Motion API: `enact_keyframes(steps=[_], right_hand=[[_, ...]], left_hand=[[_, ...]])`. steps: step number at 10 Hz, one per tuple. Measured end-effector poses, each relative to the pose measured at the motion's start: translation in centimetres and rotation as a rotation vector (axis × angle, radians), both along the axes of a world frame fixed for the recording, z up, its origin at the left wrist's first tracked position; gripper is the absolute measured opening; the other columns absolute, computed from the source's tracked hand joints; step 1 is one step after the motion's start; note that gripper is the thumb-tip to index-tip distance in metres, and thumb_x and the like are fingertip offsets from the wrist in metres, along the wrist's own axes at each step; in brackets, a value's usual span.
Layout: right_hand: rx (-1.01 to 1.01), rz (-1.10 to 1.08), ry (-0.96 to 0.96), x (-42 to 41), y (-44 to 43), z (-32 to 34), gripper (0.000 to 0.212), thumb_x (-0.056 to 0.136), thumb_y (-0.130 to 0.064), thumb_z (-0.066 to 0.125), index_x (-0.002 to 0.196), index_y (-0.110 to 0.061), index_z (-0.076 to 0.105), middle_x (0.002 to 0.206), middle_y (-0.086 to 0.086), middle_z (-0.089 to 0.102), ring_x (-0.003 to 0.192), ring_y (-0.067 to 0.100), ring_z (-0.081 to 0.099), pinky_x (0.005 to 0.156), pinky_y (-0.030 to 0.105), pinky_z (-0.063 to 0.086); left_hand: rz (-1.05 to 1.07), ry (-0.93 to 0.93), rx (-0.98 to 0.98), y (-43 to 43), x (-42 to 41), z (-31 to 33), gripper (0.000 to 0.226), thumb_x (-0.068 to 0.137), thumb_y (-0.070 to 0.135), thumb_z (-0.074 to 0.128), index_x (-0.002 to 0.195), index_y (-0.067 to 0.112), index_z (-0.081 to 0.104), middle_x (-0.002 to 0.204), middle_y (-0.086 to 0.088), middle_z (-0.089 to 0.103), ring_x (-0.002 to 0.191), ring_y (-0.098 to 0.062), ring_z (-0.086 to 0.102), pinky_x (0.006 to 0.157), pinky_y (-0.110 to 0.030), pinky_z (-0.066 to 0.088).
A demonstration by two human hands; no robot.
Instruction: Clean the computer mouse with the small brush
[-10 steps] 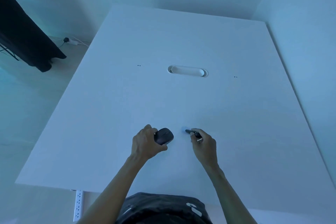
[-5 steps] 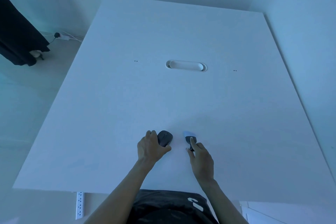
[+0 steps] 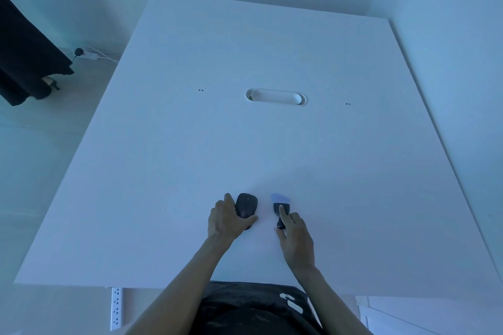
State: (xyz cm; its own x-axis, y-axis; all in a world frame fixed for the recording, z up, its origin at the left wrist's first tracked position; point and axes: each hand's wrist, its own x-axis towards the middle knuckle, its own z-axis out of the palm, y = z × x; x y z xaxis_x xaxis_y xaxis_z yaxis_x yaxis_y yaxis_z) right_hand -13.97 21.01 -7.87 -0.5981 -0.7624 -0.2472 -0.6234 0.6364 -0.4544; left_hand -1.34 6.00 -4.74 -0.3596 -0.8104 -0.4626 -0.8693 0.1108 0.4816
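From the head camera I look down on a broad white tabletop (image 3: 190,171), its near edge just in front of my dark-clothed lap. My left hand (image 3: 226,219) sits at the near middle of the surface, wrapped around the left side and back of the computer mouse (image 3: 246,205); its fingers run along the mouse's left flank and the thumb presses its right rear, so that hand is closed on it. The mouse is dark, lies flat on the tabletop and points away from me, with its scroll wheel showing. Just beside it to the right, with a bare strip of tabletop between them, lies the small brush (image 3: 281,207), dark handle toward me and pale bluish bristles fanned away. My right hand (image 3: 295,236) rests over the handle's near end, index finger stretched flat along the top of it, thumb tucked at the left; the other fingers lie loose, not curled shut around it. Farther out, an oval cable slot (image 3: 276,97) is set in the tabletop's middle.
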Motion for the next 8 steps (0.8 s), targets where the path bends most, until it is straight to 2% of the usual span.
enact_keyframes(steps=[1,2,3,6,7,8], right_hand=[[-0.013,-0.006,-0.021,0.1,0.1,0.1,0.061,0.104,-0.018,0.062,0.161,-0.018,0.039,0.123,0.002,0.059,0.116,0.018,0.056,0.086,0.028,0.058],[-0.024,-0.008,-0.023,0.3,0.3,0.1,0.060,0.104,-0.016,0.063,0.160,-0.018,0.041,0.121,0.002,0.059,0.114,0.018,0.057,0.083,0.027,0.056],[-0.020,0.008,-0.021,0.4,0.4,0.2,0.059,0.104,-0.016,0.062,0.159,-0.017,0.041,0.120,0.003,0.059,0.113,0.019,0.058,0.083,0.030,0.058],[0.014,0.052,-0.013,-0.1,0.1,0.1,0.059,0.105,-0.017,0.057,0.160,-0.020,0.039,0.127,0.000,0.057,0.118,0.017,0.057,0.087,0.032,0.059],[0.018,0.059,-0.025,0.0,0.4,0.7,0.058,0.104,-0.020,0.056,0.160,-0.021,0.039,0.129,-0.002,0.057,0.120,0.015,0.056,0.087,0.032,0.059],[-0.024,0.036,-0.055,0.1,0.8,0.9,0.058,0.104,-0.025,0.055,0.160,-0.022,0.037,0.129,-0.004,0.057,0.117,0.013,0.057,0.086,0.029,0.058]], left_hand=[[0.040,0.027,0.018,0.2,0.4,0.1,0.067,0.067,0.055,0.088,0.097,0.011,0.048,0.077,0.004,0.054,0.071,-0.023,0.058,0.049,-0.027,0.038],[-0.020,-0.049,-0.017,0.3,0.5,0.3,0.064,0.072,0.063,0.080,0.099,0.012,0.051,0.079,0.005,0.059,0.072,-0.022,0.060,0.056,-0.026,0.042],[-0.100,-0.135,-0.058,0.1,0.2,0.7,0.065,0.075,0.069,0.073,0.102,0.012,0.054,0.093,-0.001,0.071,0.078,-0.023,0.066,0.064,-0.029,0.049],[-0.059,-0.093,-0.007,0.2,-0.4,0.4,0.058,0.078,0.060,0.076,0.096,0.012,0.047,0.089,-0.004,0.068,0.075,-0.025,0.068,0.060,-0.030,0.048],[-0.087,-0.141,0.005,0.2,-0.3,0.8,0.059,0.079,0.064,0.073,0.098,0.014,0.048,0.089,0.000,0.063,0.077,-0.023,0.061,0.062,-0.030,0.046],[-0.144,-0.158,0.003,-0.2,0.7,0.5,0.059,0.079,0.068,0.070,0.108,0.018,0.055,0.091,0.004,0.064,0.081,-0.020,0.062,0.068,-0.028,0.045]])
